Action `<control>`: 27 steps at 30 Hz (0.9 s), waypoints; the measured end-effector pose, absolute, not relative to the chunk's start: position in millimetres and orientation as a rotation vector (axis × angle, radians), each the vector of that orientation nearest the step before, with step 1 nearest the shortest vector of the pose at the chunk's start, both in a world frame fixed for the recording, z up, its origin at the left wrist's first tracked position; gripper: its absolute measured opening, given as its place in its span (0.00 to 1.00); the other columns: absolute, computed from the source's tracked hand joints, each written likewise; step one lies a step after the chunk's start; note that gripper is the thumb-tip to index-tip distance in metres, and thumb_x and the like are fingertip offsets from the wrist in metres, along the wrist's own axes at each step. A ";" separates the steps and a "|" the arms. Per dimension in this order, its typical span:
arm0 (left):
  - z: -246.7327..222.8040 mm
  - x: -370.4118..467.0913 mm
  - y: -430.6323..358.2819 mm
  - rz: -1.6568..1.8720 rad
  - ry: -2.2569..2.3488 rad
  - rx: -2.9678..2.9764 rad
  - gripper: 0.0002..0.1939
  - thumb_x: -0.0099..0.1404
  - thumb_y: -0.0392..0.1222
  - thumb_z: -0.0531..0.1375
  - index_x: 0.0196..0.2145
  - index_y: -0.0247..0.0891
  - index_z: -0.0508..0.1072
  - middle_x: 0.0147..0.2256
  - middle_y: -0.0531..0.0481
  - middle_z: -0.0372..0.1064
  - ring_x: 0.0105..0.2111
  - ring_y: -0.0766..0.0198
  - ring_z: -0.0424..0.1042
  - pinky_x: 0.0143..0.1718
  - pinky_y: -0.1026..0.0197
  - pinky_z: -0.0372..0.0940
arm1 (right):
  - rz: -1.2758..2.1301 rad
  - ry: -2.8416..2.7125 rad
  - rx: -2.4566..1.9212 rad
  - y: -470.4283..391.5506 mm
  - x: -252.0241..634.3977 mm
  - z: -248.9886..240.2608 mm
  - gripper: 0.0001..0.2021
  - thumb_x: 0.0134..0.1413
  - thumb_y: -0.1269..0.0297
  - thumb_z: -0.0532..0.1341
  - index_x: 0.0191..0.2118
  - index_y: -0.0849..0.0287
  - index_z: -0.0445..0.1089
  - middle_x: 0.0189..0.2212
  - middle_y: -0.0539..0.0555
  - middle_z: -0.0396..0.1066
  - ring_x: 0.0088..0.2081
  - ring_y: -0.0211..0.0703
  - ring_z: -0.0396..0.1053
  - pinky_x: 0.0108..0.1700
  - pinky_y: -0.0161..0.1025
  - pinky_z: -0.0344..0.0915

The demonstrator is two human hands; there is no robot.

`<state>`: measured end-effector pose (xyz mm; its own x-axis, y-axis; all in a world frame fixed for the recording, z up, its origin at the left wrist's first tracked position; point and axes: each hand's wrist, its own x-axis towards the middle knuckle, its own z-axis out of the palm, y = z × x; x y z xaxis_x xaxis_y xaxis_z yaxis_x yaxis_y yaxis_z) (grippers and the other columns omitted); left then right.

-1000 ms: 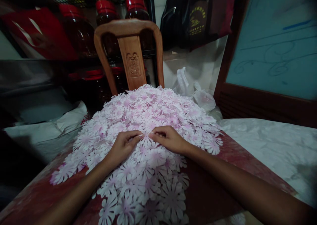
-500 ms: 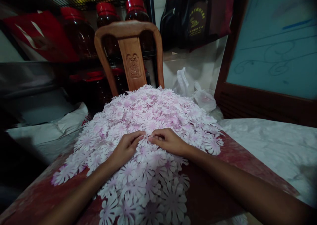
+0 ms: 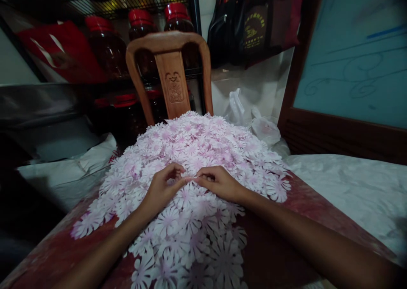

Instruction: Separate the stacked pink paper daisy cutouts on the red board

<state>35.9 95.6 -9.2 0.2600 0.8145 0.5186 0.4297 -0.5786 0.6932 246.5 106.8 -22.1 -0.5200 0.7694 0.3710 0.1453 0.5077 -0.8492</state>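
A large heap of white flower cutouts with pale pink centres covers much of the red table. Over the middle of the heap, my left hand has its thumb stretched toward the other hand and its index finger curled above, with a gap between them. My right hand is closed, thumb and fingers together, its tip meeting the left thumb. Whatever lies at the fingertips blends with the white petals and is too small to make out.
A carved wooden chair stands behind the heap. Red-lidded jars fill the rack beyond. White cloth lies on the right, a white sack on the left. Dark bags hang at the back.
My left thumb has stretched toward my right hand, and the left index finger has lifted away from it. The whole view has shifted slightly, with the scene lower and further right.
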 end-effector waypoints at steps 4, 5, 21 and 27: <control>-11.4 32.5 96.4 1.275 1.161 2.092 0.12 0.58 0.46 0.67 0.30 0.35 0.73 0.28 0.52 0.70 0.30 0.66 0.68 0.34 0.66 0.63 | 1.011 -1.973 -0.751 105.7 246.7 -21.8 0.15 0.59 0.54 0.58 0.36 0.62 0.74 0.20 0.46 0.61 0.22 0.32 0.57 0.25 0.30 0.52; -11.8 32.1 96.3 1.282 1.168 2.071 0.12 0.57 0.46 0.67 0.29 0.34 0.74 0.27 0.52 0.70 0.29 0.65 0.69 0.33 0.66 0.63 | 1.008 -1.978 -0.755 105.5 246.7 -21.5 0.15 0.60 0.54 0.58 0.35 0.62 0.74 0.20 0.46 0.61 0.23 0.32 0.57 0.25 0.31 0.51; -11.5 37.3 91.7 1.088 1.146 2.098 0.16 0.65 0.50 0.59 0.29 0.34 0.73 0.23 0.54 0.64 0.25 0.68 0.60 0.26 0.67 0.55 | 0.986 -1.986 -0.789 105.7 246.7 -22.0 0.18 0.57 0.49 0.60 0.33 0.61 0.72 0.20 0.46 0.59 0.23 0.32 0.54 0.25 0.32 0.49; -14.2 36.8 93.8 0.972 1.133 2.187 0.20 0.69 0.50 0.54 0.24 0.36 0.62 0.22 0.56 0.54 0.25 0.68 0.56 0.28 0.66 0.52 | 0.953 -2.026 -0.767 105.0 247.9 -20.4 0.16 0.58 0.51 0.60 0.33 0.61 0.72 0.20 0.46 0.59 0.24 0.32 0.54 0.26 0.32 0.49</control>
<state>36.8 93.8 -14.2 0.4022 0.8387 0.3673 0.4904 -0.5361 0.6871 247.9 105.0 -20.4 -0.5346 0.7572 0.3754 0.1939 0.5422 -0.8176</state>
